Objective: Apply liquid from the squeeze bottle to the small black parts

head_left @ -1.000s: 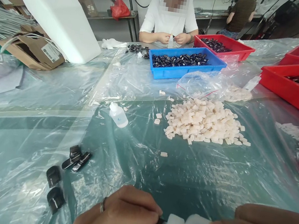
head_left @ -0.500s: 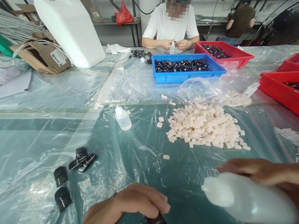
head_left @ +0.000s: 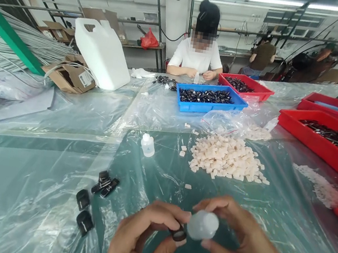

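Note:
Between thumb and fingers, my left hand [head_left: 147, 236] pinches a small black cap-like part [head_left: 179, 233], its round open end turned toward me. My right hand [head_left: 232, 235] grips a small translucent squeeze bottle [head_left: 203, 225] just to the right of that part, its rounded end pointing toward me. Whether bottle and part touch, I cannot tell. Left of my hands lie two black caps [head_left: 85, 222] and a little cluster of black parts [head_left: 105, 184]. Beyond my hands is a heap of cream-coloured small pieces [head_left: 228, 157], with one loose piece [head_left: 188, 186] nearer.
A second small bottle [head_left: 147, 145] stands on the plastic-covered table [head_left: 35, 182]. Behind are a blue tray [head_left: 210, 108] and red trays [head_left: 321, 135] of black parts. A white jerrycan [head_left: 100, 53] stands back left. A person [head_left: 197, 58] works opposite with another bottle.
My right hand has brought the bottle leftward, beside the black part, and turned it end-on to me. My left hand keeps the part. The head view has tilted up.

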`<state>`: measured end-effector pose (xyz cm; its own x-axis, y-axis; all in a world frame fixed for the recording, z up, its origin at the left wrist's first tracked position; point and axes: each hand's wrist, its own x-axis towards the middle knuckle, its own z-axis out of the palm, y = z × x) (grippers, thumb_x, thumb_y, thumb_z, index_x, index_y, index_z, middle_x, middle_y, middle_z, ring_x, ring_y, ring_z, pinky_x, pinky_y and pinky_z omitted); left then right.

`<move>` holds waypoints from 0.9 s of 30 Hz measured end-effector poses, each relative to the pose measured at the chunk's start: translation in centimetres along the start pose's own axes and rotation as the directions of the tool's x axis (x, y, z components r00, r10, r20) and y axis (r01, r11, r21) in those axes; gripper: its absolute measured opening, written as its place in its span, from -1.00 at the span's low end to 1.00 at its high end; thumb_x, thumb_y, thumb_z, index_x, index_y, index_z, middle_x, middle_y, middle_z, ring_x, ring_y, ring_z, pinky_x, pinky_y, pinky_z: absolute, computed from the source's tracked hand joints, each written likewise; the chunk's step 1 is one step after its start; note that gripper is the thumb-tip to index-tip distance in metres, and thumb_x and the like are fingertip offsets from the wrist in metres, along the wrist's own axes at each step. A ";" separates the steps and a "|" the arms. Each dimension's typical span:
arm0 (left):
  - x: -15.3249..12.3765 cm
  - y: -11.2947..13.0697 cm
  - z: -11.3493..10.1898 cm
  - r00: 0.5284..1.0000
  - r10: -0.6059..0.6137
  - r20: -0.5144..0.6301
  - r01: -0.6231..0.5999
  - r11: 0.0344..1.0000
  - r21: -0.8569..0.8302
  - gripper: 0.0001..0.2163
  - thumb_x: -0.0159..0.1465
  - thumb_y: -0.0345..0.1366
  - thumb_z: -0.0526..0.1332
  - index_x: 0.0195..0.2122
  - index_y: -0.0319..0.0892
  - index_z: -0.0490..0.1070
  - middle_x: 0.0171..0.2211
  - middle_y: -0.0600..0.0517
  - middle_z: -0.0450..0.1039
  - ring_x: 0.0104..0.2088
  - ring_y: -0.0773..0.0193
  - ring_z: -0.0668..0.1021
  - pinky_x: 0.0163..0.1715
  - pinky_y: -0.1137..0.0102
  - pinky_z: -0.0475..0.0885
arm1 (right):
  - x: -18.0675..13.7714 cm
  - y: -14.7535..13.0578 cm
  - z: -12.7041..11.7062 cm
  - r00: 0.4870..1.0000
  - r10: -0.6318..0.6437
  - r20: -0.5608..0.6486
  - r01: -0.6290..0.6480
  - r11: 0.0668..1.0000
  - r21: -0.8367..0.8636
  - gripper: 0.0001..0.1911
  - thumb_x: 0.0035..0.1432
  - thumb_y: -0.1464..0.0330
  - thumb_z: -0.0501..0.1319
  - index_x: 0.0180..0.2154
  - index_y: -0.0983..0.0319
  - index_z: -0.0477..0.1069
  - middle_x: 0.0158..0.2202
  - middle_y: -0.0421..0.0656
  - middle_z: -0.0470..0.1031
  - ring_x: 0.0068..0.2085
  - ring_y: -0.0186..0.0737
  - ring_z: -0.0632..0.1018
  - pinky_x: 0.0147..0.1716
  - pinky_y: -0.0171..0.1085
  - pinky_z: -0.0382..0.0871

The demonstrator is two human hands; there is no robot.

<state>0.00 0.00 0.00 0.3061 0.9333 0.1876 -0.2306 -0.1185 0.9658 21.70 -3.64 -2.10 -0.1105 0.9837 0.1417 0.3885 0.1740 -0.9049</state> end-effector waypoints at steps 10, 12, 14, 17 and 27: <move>1.7 0.0 -2.0 0.992 -0.014 -0.124 0.039 0.979 0.201 -0.90 0.33 -0.35 0.35 -0.29 0.03 0.60 -0.20 0.08 0.67 -0.19 0.19 0.68 -0.29 0.48 0.56 | 3.2 0.5 -1.9 0.986 -0.055 0.159 0.089 0.972 -0.216 -0.72 0.47 0.24 0.10 0.13 0.09 0.41 -0.02 -0.08 0.56 -0.10 -0.14 0.62 -0.12 -0.16 0.56; 1.9 0.1 -2.1 0.995 0.012 -0.103 0.010 0.978 0.207 -0.92 0.32 -0.35 0.36 -0.30 -0.01 0.61 -0.22 0.05 0.67 -0.19 0.16 0.69 -0.27 0.45 0.58 | 4.8 1.2 -1.6 0.991 -0.052 0.120 0.090 0.939 -0.331 -0.73 0.47 0.29 0.09 0.08 0.15 0.47 -0.06 -0.04 0.55 -0.18 -0.12 0.60 -0.21 -0.14 0.53; 1.8 0.1 -2.1 0.996 0.035 -0.086 -0.016 0.977 0.214 -0.93 0.31 -0.36 0.35 -0.30 -0.04 0.60 -0.23 0.03 0.68 -0.19 0.13 0.70 -0.26 0.43 0.60 | 5.9 1.7 -0.7 0.987 -0.067 0.146 0.121 0.907 -0.404 -0.77 0.39 0.35 0.19 0.02 0.15 0.53 -0.06 -0.05 0.54 -0.23 -0.12 0.59 -0.25 -0.16 0.51; 1.7 0.1 -1.9 0.995 0.067 -0.072 -0.050 0.974 0.219 -0.94 0.30 -0.37 0.35 -0.31 -0.06 0.58 -0.24 0.02 0.68 -0.20 0.13 0.71 -0.26 0.42 0.61 | 6.4 1.9 0.7 0.978 -0.102 0.180 0.175 0.868 -0.464 -0.79 0.33 0.47 0.21 -0.07 0.18 0.56 -0.09 -0.06 0.55 -0.20 -0.07 0.60 -0.23 -0.15 0.50; 1.6 -0.3 -1.9 0.993 0.110 0.032 -0.115 0.967 0.228 -0.90 0.33 -0.40 0.33 -0.26 -0.04 0.60 -0.24 0.01 0.68 -0.23 0.14 0.71 -0.30 0.42 0.62 | 5.4 0.5 0.0 0.965 -0.259 0.048 0.260 0.908 -0.328 -0.80 0.42 0.42 0.16 -0.08 0.12 0.55 -0.28 -0.19 0.60 -0.36 -0.26 0.59 -0.42 -0.33 0.44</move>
<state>-1.21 2.22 -0.33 0.3078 0.9034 0.2987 -0.0470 -0.2991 0.9531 21.25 1.74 -1.82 -0.2509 0.9016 0.3523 0.6239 0.4289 -0.6533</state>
